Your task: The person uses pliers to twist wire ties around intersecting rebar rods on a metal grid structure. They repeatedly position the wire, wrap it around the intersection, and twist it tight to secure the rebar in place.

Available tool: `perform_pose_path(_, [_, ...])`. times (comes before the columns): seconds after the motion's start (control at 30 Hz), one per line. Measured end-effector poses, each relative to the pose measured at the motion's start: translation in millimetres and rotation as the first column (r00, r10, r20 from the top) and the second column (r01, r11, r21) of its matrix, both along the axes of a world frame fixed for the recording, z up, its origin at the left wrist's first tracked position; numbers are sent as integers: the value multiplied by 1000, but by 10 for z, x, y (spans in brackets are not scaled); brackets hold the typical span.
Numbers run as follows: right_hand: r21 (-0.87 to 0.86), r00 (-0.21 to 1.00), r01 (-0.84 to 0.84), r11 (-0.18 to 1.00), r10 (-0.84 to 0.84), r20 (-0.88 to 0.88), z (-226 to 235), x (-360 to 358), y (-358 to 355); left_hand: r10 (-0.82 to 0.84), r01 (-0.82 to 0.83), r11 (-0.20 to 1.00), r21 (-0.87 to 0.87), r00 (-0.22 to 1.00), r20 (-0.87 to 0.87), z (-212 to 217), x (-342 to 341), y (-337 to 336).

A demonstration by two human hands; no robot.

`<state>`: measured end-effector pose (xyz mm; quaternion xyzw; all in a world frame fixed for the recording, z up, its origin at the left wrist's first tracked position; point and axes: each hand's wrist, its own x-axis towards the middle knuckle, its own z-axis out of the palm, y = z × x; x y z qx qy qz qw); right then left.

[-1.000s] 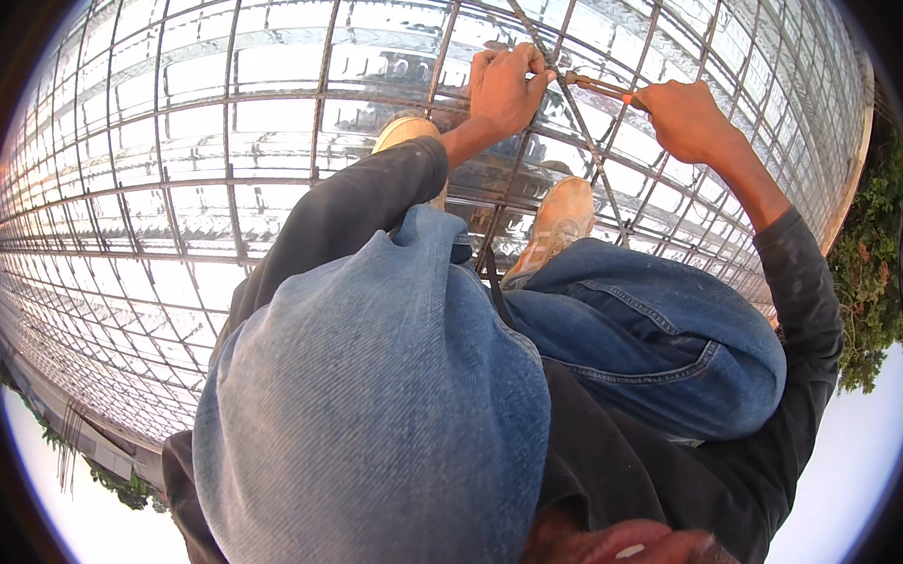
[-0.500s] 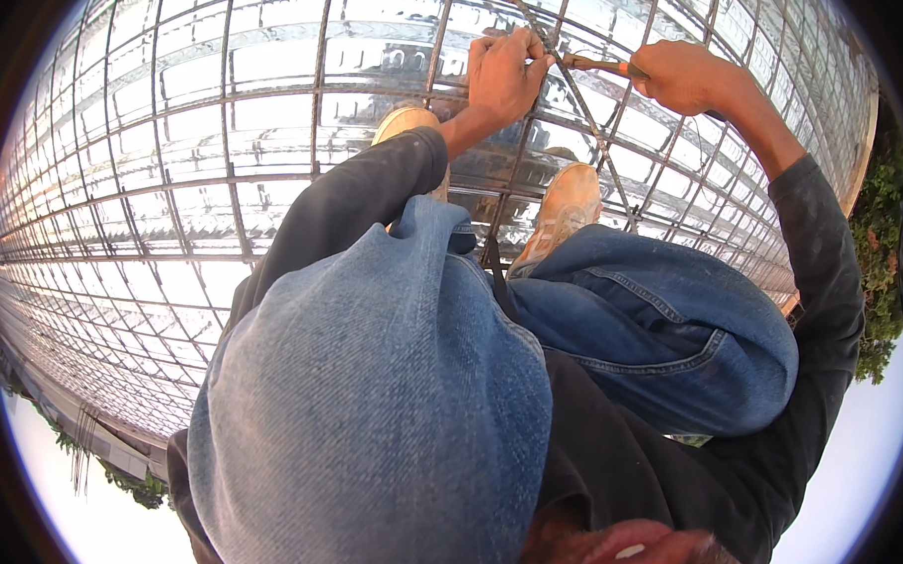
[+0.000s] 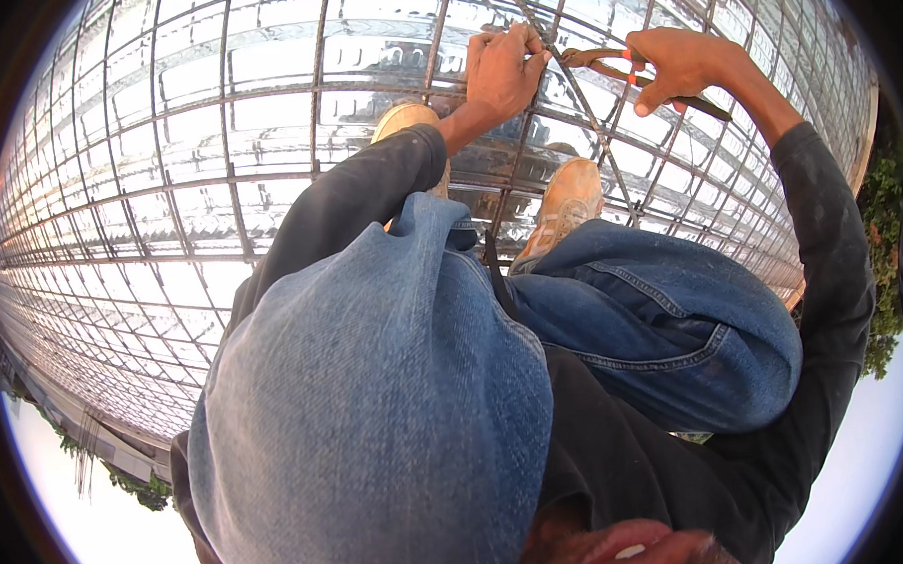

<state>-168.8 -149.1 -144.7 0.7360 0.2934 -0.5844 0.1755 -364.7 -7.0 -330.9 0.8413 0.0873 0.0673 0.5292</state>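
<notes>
My left hand (image 3: 502,76) is closed in a pinch at a crossing of the steel rebar mesh (image 3: 317,106). Whatever lies between its fingertips is too small to make out. To its right, my right hand (image 3: 687,60) grips a pair of pincers (image 3: 608,70) with orange-red marks on the handles. The handles are spread, with the thumb on one side and the fingers on the other. The pincers' head points left and sits at the crossing beside my left fingertips. A diagonal rebar (image 3: 593,120) passes between the two hands.
Under the mesh lies shiny, ribbed sheet metal (image 3: 374,56). My two tan shoes (image 3: 568,196) stand at the mesh, below my bent knees in blue jeans (image 3: 376,384). Green foliage (image 3: 881,267) borders the right edge; upright rods (image 3: 84,449) rise at the far left.
My right hand has loosened its squeeze, and the pincers' handles have spread apart. The thumb now shows lower, away from the fingers. My left hand stays nearly in place.
</notes>
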Motion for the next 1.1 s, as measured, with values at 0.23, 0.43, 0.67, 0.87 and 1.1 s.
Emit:
perform_pose_path(0.23, [214, 907, -337, 917, 256, 334, 3, -113, -260, 11, -11, 1000, -24, 1000, 5, -48, -30, 1])
perform_pose_path(0.43, [184, 390, -896, 403, 521, 759, -3, -247, -551, -23, 23, 1000, 3, 999, -23, 7, -14, -9])
perform_pose_path(0.67, [156, 684, -678, 719, 538, 493, 61, -107, -348, -24, 24, 1000, 8, 1000, -1, -52, -35, 14])
perform_pose_path(0.87, [206, 627, -741, 639, 549, 553, -47, 68, -500, -41, 41, 999, -16, 999, 3, 29, -20, 15])
perform_pose_path(1.1, [-15, 317, -838, 545, 511, 799, 5, -440, -575, -56, 57, 998, 24, 998, -38, 46, -14, 11])
